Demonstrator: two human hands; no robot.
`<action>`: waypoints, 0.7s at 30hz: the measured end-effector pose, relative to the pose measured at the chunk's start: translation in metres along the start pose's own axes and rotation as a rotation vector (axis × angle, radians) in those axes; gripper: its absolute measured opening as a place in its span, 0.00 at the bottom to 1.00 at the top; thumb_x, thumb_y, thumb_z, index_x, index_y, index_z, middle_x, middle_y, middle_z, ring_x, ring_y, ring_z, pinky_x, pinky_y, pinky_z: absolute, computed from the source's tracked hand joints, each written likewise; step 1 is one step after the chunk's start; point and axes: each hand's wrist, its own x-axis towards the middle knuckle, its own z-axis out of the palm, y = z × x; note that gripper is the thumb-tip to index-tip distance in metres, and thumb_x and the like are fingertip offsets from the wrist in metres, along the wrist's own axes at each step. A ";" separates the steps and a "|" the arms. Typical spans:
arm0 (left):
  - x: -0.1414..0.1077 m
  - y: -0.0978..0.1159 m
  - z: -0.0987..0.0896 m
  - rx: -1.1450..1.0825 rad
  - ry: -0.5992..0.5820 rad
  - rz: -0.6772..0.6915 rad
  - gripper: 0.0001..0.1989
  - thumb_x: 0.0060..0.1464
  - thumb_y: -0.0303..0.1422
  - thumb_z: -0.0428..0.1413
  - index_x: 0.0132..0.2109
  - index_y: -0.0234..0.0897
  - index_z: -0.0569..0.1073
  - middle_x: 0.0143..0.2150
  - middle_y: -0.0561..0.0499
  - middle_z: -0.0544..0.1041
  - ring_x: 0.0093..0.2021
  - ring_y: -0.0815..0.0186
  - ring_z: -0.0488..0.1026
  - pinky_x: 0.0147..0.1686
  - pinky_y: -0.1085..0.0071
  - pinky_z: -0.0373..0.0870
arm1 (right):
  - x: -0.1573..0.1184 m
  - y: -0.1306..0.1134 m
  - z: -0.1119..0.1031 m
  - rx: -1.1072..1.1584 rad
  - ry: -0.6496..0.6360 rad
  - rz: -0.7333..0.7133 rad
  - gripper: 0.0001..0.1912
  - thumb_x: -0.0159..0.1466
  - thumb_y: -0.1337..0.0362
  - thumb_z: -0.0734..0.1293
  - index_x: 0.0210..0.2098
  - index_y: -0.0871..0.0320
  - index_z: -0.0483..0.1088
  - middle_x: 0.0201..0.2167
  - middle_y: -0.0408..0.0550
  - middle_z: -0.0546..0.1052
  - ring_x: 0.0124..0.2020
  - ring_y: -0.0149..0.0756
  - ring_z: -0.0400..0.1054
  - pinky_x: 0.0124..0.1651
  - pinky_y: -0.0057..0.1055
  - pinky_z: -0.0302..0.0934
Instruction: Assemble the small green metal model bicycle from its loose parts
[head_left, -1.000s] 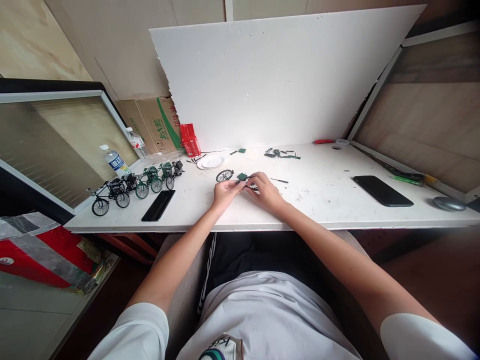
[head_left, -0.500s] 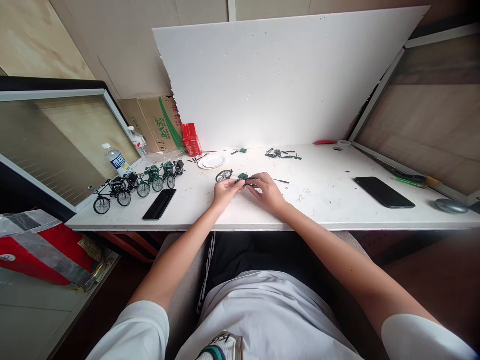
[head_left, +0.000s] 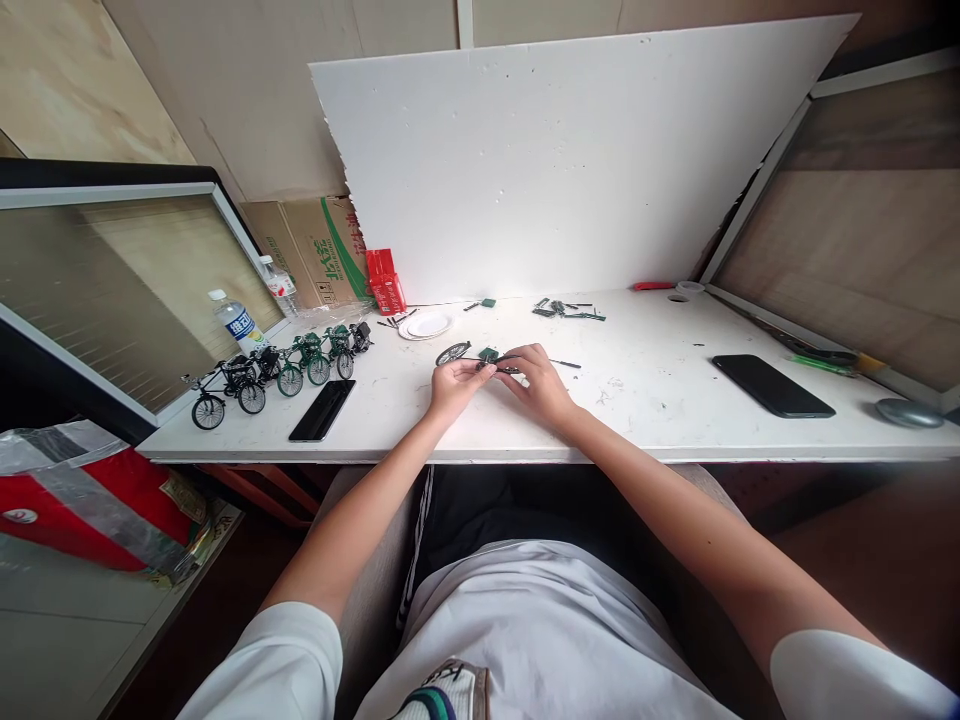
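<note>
Near the front middle of the white table [head_left: 637,400], my left hand [head_left: 456,388] and my right hand [head_left: 541,385] meet with fingers closed around a small dark model part, mostly hidden by the fingertips. A small spoked wheel [head_left: 453,353] sticks out beyond my left fingers. A green piece [head_left: 488,355] shows just behind the fingertips. To the right of my right hand lies a thin dark rod [head_left: 566,364]. Several small black and green model bicycles [head_left: 291,372] stand in a row at the left.
Small green parts [head_left: 568,310] lie at the back, with white plates [head_left: 426,325] and a red box [head_left: 386,283] left of them. Phones lie left [head_left: 322,411] and right [head_left: 772,385]. Bottles [head_left: 238,322] stand back left; a red tool [head_left: 652,286] lies back right.
The spoked wheel by my left fingers has tilted slightly. Both hands keep nearly the same place and grip. The whole view has shifted a little.
</note>
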 end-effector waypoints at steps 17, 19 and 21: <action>-0.001 -0.004 -0.001 0.114 0.058 0.090 0.22 0.43 0.43 0.77 0.41 0.34 0.85 0.40 0.42 0.87 0.40 0.57 0.85 0.45 0.63 0.82 | -0.001 0.003 0.003 -0.046 0.034 -0.041 0.03 0.74 0.65 0.66 0.47 0.51 0.69 0.44 0.53 0.76 0.48 0.50 0.69 0.49 0.49 0.68; -0.002 -0.004 -0.001 0.131 0.060 0.093 0.22 0.43 0.43 0.77 0.41 0.34 0.85 0.40 0.42 0.87 0.40 0.57 0.85 0.45 0.63 0.82 | -0.001 0.002 0.003 -0.056 0.037 -0.047 0.05 0.73 0.68 0.65 0.46 0.51 0.68 0.44 0.53 0.75 0.47 0.50 0.69 0.49 0.48 0.67; -0.003 -0.003 0.000 0.153 0.063 0.098 0.22 0.43 0.43 0.77 0.41 0.34 0.85 0.40 0.42 0.87 0.40 0.57 0.85 0.45 0.63 0.83 | 0.000 0.001 0.004 -0.055 0.038 -0.041 0.07 0.72 0.71 0.65 0.45 0.51 0.67 0.43 0.52 0.74 0.46 0.49 0.69 0.49 0.48 0.67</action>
